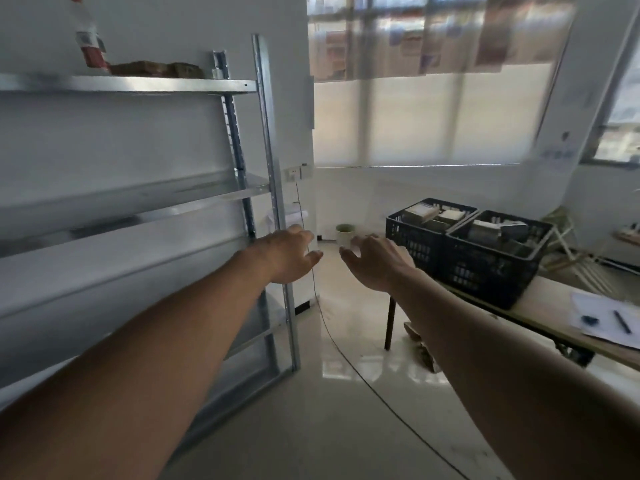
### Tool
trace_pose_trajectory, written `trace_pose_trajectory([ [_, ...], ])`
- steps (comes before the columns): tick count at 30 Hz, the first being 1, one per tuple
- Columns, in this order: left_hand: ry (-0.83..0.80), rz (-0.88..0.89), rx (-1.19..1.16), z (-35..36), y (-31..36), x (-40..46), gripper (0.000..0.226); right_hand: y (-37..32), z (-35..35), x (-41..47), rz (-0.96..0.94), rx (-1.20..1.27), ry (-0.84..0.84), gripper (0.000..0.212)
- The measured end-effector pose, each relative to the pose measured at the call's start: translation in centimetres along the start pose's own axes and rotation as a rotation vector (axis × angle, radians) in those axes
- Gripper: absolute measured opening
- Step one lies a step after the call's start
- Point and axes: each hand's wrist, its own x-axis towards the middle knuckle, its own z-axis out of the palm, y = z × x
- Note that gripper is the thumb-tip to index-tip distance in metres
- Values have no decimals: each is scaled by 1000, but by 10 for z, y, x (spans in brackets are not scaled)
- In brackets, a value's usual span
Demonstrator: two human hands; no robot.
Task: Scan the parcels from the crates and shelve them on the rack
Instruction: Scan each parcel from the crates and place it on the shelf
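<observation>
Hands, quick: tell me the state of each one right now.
Left hand: open, fingers relaxed, holding nothing.
Right hand: open, fingers loosely spread, holding nothing.

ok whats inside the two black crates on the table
Both black crates hold boxed parcels, grey and pale ones piled to the rims. Whatever lies beneath the top layer is covered.

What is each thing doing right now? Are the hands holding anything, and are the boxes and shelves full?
Left hand: open, holding nothing.
Right hand: open, holding nothing.
Two black crates: on the table, side by side, parcels inside.
Rack: upright; a few parcels on the top shelf.
Parcels on top shelf: lying flat.
Pen: lying on paper on the table.
Cup: upright on the floor.
</observation>
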Motion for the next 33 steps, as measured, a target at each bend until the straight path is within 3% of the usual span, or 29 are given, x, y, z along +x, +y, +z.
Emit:
trace_pose_trajectory([
  [15,-74,210,-14,62,111,273,57,213,1,139,263,-114,-28,56],
  [22,-49,326,28,105,114,425,58,293,33,246,360,-147,-17,62],
  [33,-138,403,25,166,108,643,60,408,83,409,524,-139,-58,64],
])
